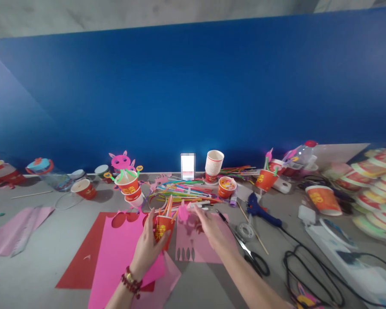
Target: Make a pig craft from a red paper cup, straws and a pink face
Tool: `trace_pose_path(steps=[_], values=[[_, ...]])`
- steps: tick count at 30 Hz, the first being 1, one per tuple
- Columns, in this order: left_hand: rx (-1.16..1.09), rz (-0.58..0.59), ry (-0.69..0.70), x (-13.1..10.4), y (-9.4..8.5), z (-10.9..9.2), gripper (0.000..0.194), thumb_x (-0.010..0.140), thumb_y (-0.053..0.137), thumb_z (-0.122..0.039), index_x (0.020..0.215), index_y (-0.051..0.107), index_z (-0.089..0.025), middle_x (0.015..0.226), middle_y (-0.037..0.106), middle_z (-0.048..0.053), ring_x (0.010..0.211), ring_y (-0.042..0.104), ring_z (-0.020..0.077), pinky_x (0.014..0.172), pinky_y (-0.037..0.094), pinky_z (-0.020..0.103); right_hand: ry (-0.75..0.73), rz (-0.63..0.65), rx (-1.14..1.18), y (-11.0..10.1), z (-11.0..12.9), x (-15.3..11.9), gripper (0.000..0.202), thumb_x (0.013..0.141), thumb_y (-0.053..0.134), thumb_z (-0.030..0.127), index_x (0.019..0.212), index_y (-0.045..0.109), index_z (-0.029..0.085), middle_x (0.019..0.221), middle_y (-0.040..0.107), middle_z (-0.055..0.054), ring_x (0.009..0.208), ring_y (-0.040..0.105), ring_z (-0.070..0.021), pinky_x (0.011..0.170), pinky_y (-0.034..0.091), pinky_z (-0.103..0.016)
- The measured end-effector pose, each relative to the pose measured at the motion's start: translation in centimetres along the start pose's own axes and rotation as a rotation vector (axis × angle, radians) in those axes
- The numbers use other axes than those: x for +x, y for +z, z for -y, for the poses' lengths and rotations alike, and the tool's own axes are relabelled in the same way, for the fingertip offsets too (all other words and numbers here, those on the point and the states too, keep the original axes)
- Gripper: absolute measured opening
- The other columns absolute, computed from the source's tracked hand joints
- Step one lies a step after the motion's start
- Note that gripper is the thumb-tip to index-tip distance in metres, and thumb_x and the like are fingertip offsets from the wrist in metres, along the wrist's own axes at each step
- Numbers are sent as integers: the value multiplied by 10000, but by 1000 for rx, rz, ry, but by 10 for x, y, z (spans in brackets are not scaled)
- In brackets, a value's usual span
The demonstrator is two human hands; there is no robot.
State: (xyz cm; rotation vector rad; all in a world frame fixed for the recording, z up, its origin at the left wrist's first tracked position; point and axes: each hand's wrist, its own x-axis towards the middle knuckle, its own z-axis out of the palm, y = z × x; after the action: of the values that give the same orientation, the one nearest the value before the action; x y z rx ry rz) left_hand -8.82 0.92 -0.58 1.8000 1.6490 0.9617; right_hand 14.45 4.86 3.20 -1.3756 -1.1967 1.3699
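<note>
My left hand [149, 242] is wrapped round a red paper cup [162, 227] with gold characters, held above pink paper. Orange and white strips stick up out of the cup. My right hand [207, 223] is just right of the cup, fingers stretched out and apart, with nothing clearly held. Between the cup and that hand is a small pink cut-out [183, 211]; whether it touches either is unclear. Under my hands are a bright pink sheet [112, 257] with round holes, a red sheet [80, 262] and a pale pink sheet [209, 251] with leaf-shaped cuts.
Behind lie colourful pipe cleaners [186, 191], a stack of white cups [214, 162] and a pink-headed cup figure [128, 182]. Scissors [255, 259], a tape roll [245, 231], a blue glue gun [260, 210] with its black cable and a power strip [341, 253] are at right.
</note>
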Motion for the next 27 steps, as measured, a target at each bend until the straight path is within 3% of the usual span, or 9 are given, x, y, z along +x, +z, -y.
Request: trace_pose_path(steps=[4, 7, 10, 12, 14, 15, 19, 22, 27], values=[[109, -77, 76, -1, -3, -7, 724, 951, 512, -444, 1549, 185, -199, 1515, 416, 222, 1416, 403, 353, 1083, 416, 580, -164, -109, 6, -27, 5, -23, 489, 877, 536, 646, 914, 744, 205, 640, 563, -10, 525, 474, -152, 509, 401, -268], [179, -180, 224, -6, -11, -29, 649, 937, 554, -401, 1510, 312, -217, 1546, 387, 185, 1454, 319, 357, 1148, 313, 599, -217, -40, 30, -35, 8, -48, 513, 892, 540, 637, 904, 774, 181, 736, 634, -44, 517, 476, -136, 487, 406, -264], [55, -39, 274, -13, -12, -59, 502, 912, 591, -418, 1372, 514, -232, 1372, 576, 158, 1288, 510, 339, 1073, 420, 518, -196, 56, 31, -29, 10, -69, 505, 916, 532, 614, 880, 792, 182, 821, 670, -58, 517, 493, -117, 486, 416, -251], [-56, 138, 187, -17, -5, -77, 268, 912, 589, -444, 1055, 671, -232, 1002, 711, 105, 921, 664, 265, 822, 542, 376, -205, 94, 54, -24, 12, -78, 502, 923, 528, 608, 876, 793, 184, 892, 685, -66, 510, 491, -104, 481, 415, -244], [-184, 261, 91, -22, 9, -88, 371, 955, 504, -466, 689, 585, -220, 632, 626, 31, 579, 589, 174, 564, 470, 272, -221, 117, 73, -24, 11, -82, 479, 929, 532, 591, 890, 790, 189, 932, 687, -72, 520, 500, -104, 486, 419, -241], [-257, 283, 40, -25, 17, -90, 404, 966, 481, -474, 656, 531, -220, 583, 598, 13, 537, 564, 153, 531, 435, 252, -227, 122, 61, -27, 9, -83, 461, 933, 536, 576, 893, 788, 192, 947, 687, -76, 533, 510, -107, 496, 427, -240], [-463, 320, -124, -36, 45, -88, 402, 945, 489, -550, 718, 499, -219, 525, 561, -25, 426, 502, 115, 453, 364, 221, -228, 38, -117, -50, -4, -87, 393, 921, 583, 531, 827, 759, 193, 1022, 707, -89, 641, 581, -148, 575, 463, -247], [-541, 336, -189, -41, 58, -85, 387, 913, 523, -589, 799, 497, -221, 596, 604, -17, 409, 511, 109, 410, 345, 210, -158, 58, -173, -63, -15, -91, 344, 904, 614, 522, 898, 729, 198, 847, 702, -53, 662, 601, -171, 585, 459, -244], [-647, 316, -212, -41, 68, -87, 365, 888, 551, -575, 788, 484, -231, 612, 560, -28, 434, 516, 121, 418, 404, 228, -165, 120, -210, -52, -25, -90, 348, 895, 616, 527, 797, 625, 193, 700, 608, -7, 641, 565, -165, 601, 445, -250]])
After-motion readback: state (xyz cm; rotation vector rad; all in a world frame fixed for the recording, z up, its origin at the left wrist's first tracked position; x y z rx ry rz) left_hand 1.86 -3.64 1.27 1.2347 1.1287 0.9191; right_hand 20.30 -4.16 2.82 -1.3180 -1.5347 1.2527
